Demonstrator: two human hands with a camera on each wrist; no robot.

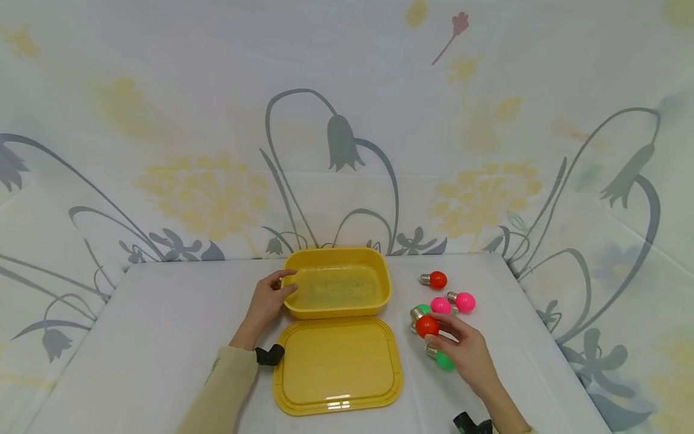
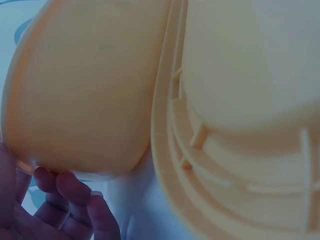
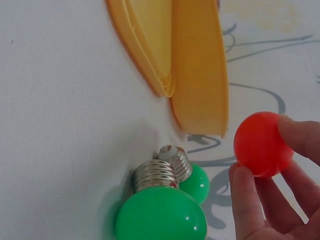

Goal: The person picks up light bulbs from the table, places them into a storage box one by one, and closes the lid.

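Note:
My left hand (image 1: 268,296) grips the left end of a yellow plastic box (image 1: 336,253), thumb over its rim. In the left wrist view, curled fingers (image 2: 75,192) lie against the outside of the box wall (image 2: 90,90). My right hand (image 1: 463,348) pinches a red light bulb (image 1: 427,326) by its round globe, raised over the other bulbs. A green bulb (image 1: 444,360) lies just below that hand, and another green bulb (image 1: 424,309) is partly hidden behind the red one. Both green bulbs show metal screw bases in the right wrist view.
A yellow lid (image 1: 337,367) lies in front of the box, its edge close to it. Right of the box are another red bulb (image 1: 438,279) and two pink bulbs, one pink bulb (image 1: 465,302) farther right. A patterned cloth (image 1: 347,199) hangs behind the white table (image 1: 162,337).

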